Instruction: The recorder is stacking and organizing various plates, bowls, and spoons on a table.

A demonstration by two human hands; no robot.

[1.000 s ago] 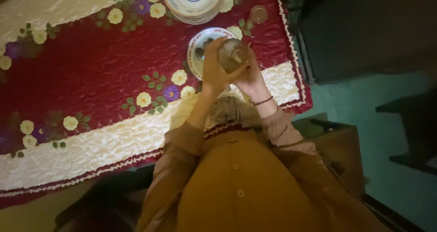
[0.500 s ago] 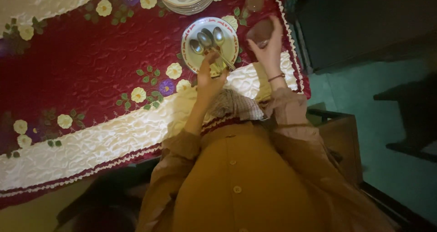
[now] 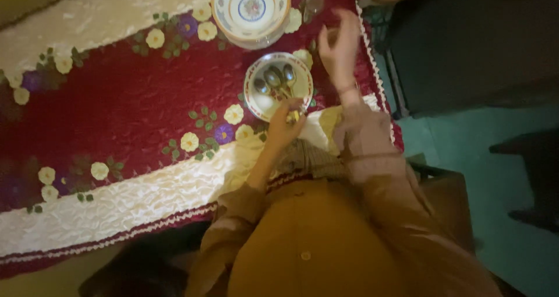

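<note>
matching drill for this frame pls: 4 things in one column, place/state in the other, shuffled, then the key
Things:
1. spoons
2. stack of patterned plates
3. left hand
4. right hand

Place or state:
A. raised over the cloth's right edge, fingers spread, holding nothing
B. at the top edge of the view, on the red floral cloth
C. lying in the small plate
D. at the small plate's near rim, on the spoon handles

Pairs: 1-C, 2-B, 3-D, 4-A
</note>
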